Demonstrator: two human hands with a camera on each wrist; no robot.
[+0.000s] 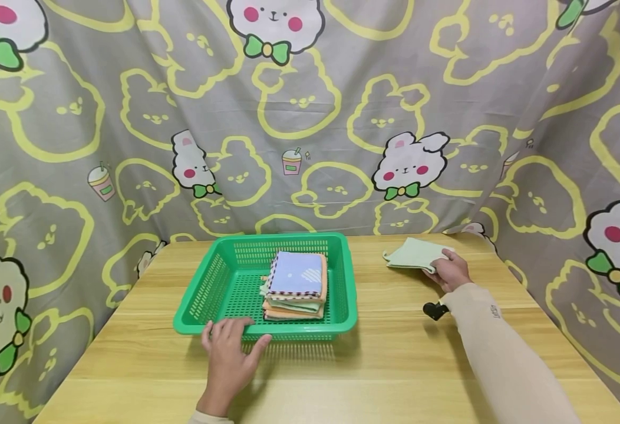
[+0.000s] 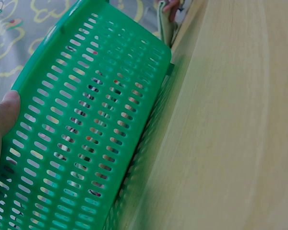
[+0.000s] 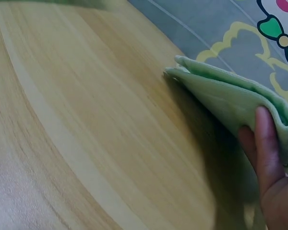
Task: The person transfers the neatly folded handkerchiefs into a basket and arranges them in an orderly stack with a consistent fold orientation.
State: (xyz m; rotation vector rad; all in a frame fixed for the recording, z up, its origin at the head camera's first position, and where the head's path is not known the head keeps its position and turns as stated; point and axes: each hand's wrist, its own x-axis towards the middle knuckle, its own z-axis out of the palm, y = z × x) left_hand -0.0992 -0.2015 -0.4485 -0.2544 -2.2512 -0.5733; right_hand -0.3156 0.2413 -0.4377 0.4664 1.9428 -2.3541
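A folded pale green towel (image 1: pixel 418 254) is pinched at its right end by my right hand (image 1: pixel 452 272), close over the far right of the table. In the right wrist view the towel (image 3: pixel 230 93) shows its folded layers, with a finger lying along its near face. My left hand (image 1: pixel 230 353) holds the near rim of a green plastic basket (image 1: pixel 349 282), fingers over the edge and thumb outside. Within the basket's right half lies a stack of folded towels (image 1: pixel 296 277), a light blue one on top and orange and green ones below. The left wrist view shows the basket's slotted wall (image 2: pixel 81 110).
The wooden table (image 1: pixel 395 365) runs back to a grey curtain (image 1: pixel 342 106) printed with rabbits and yellow outlines. A small black object (image 1: pixel 435 310) sits at my right wrist, by the cuff of the beige sleeve (image 1: pixel 501 347).
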